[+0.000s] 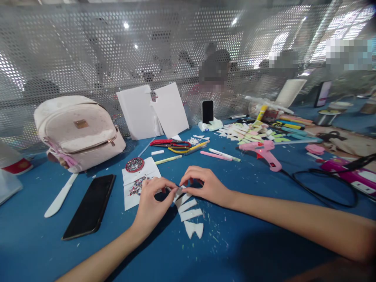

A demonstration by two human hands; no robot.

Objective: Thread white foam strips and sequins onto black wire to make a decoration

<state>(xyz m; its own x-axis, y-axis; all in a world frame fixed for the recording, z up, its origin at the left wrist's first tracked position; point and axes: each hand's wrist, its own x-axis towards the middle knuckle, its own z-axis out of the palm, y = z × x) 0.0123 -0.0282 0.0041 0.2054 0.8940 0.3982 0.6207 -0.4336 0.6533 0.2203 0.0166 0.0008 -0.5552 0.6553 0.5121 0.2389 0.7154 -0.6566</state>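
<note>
My left hand (153,200) and my right hand (209,186) meet fingertip to fingertip over the blue table. Both pinch at a tiny item between them, too small to name. Just below the fingers lies a row of white cut strips (190,214), ending in a notched, tail-shaped white piece (194,229). The upper end of the row is partly hidden by my hands. Left of my left hand, a white paper sheet (129,200) bears a scatter of shiny sequins (135,187) and a round red-rimmed dish of sequins (134,165).
A black phone (89,207) and white plastic knife (61,196) lie left, before a pale pink backpack (79,129). Beyond my hands are red-handled scissors (161,142) and pens (217,156). Rightward sit a pink glue gun (263,152), a black cable (305,192) and cut strips (249,131).
</note>
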